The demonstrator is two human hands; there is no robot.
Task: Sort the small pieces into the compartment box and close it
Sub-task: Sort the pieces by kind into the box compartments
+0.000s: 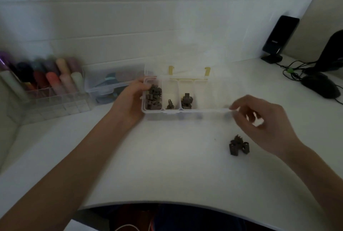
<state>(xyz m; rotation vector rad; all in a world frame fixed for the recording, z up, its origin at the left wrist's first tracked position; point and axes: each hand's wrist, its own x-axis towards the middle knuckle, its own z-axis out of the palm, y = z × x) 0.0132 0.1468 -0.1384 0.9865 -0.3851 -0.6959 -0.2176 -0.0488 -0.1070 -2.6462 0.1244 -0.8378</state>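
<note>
The clear compartment box [204,110] lies on the white desk with its lid [187,72] open at the back, showing yellow latches. Dark small pieces fill the left compartment [153,97]; a few lie in the second [169,104] and a clump in the third [187,100]. The right compartments look bare. My left hand [130,100] grips the box's left end, thumb on the rim. My right hand [259,117] hovers blurred at the box's front right corner, fingers curled, fingertips together; I cannot see anything between them. A small pile of dark pieces [239,145] sits on the desk below that hand.
At the left stands a clear organiser of coloured tubes [50,80], with a clear lidded case [113,82] beside it. A black speaker [280,37], cables and a dark mouse [321,85] are at the far right. The desk's front edge curves just below my arms.
</note>
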